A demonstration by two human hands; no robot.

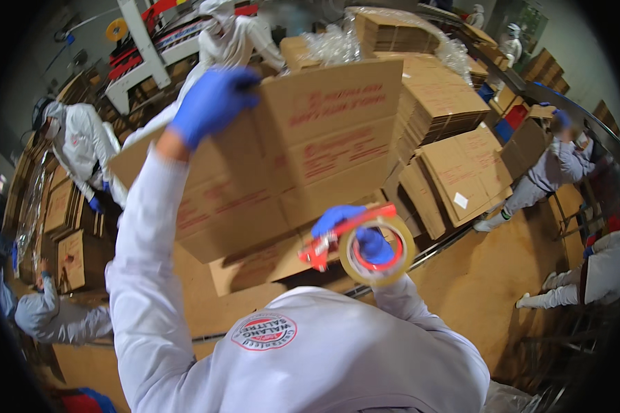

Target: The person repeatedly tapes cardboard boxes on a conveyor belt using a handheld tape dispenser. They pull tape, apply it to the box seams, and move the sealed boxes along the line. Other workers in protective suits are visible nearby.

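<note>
High in front of me, my left hand [214, 106], in a blue glove, grips the upper edge of a cardboard carton [336, 134]. Red print marks the carton's panels, and it stands tilted before my chest with its fold lines visible. My right hand [374, 247], also gloved in blue, holds a red tape dispenser [318, 250] close to my body. Some fingers pass through the core of its roll of clear yellowish tape [347, 258]. Below the carton's lower edge lies another piece of cardboard [253, 266]. The left fingertips are partly in shadow and blurred.
Bundled flat cartons [439, 93] stand in stacks ahead and right, some leaning [465, 175]. A metal rail [439, 248] crosses the floor. Co-workers in white stand ahead [232, 41], left [82, 139] and right [558, 165]. A red-and-white machine [144, 67] is at the far left.
</note>
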